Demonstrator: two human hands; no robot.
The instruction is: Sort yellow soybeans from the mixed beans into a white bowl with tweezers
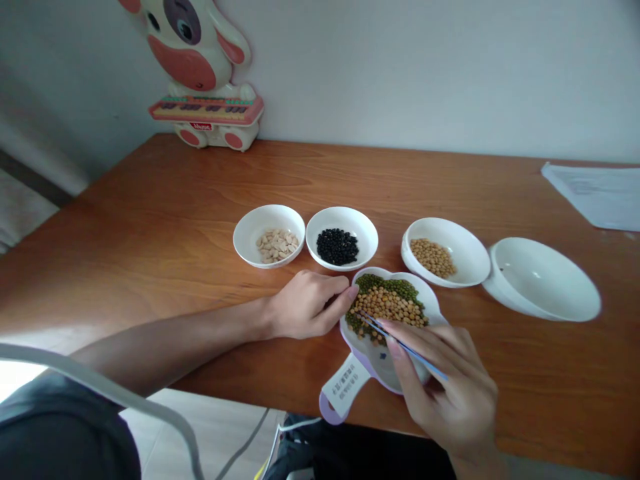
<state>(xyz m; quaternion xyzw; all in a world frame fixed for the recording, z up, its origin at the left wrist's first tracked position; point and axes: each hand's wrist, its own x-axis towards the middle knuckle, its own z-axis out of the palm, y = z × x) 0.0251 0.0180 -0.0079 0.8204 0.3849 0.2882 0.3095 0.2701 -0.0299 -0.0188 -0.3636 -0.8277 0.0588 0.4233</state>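
A white and lilac handled dish (390,370) with a scalloped rim lies near the table's front edge. In it, yellow soybeans (387,303) are mixed with green mung beans (400,288). My left hand (313,303) is closed at the dish's left rim, thumb and finger pinching it. Between the thumb and fingers of my right hand (447,380) is a pair of blue-grey tweezers (413,351). Their tips reach among the beans at the dish's left side; whether they grip a bean is too small to tell.
Behind the dish stand a bowl (245,243) of pale flat beans, a bowl (369,233) of black beans and a bowl (473,257) of soybeans. Another bowl (550,280) sits at right. A cow-shaped toy keyboard (210,110) and paper sheets (605,193) lie farther back.
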